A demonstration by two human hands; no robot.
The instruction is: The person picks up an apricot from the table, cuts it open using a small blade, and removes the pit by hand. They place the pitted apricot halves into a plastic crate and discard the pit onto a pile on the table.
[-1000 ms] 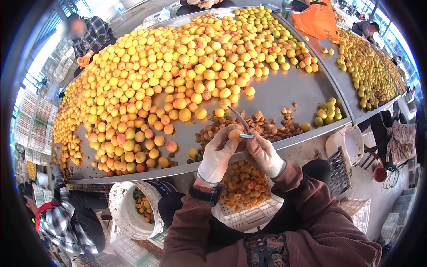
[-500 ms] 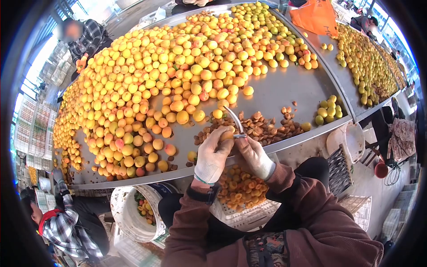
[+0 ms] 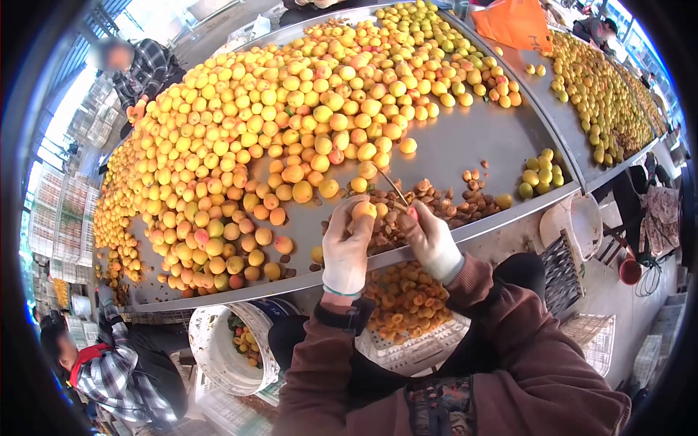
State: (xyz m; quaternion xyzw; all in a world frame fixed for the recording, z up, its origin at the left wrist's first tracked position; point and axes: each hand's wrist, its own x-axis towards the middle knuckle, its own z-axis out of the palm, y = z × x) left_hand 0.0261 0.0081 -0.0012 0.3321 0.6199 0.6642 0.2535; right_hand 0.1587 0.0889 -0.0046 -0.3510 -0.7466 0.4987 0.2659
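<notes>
My left hand (image 3: 345, 243), in a pale glove, is closed round a yellow apricot (image 3: 363, 210) held between thumb and fingers. Gripped in my gloved right hand (image 3: 433, 241) is a small curved knife (image 3: 393, 186), its thin blade pointing up and left over the table edge. The handle is mostly hidden by the fingers. Just beyond both hands lies a heap of brown apricot pits (image 3: 454, 208). A big spread of whole apricots (image 3: 240, 123) covers much of the metal table (image 3: 465, 149). Below my hands, halved apricots (image 3: 407, 301) fill a white plastic crate (image 3: 425, 349).
A white bucket (image 3: 211, 341) with some fruit stands left of my knees. Greenish apricots (image 3: 539, 174) sit near the right table corner. An orange bag (image 3: 512, 25) lies at the back. Co-workers sit at far left (image 3: 142, 69) and lower left (image 3: 120, 378). Another bucket (image 3: 552, 229) stands right.
My hands have moved slightly apart, and the apricot in the left one shows more fully. The knife has turned, so its blade appears thinner and leans further left. The view has shifted a little.
</notes>
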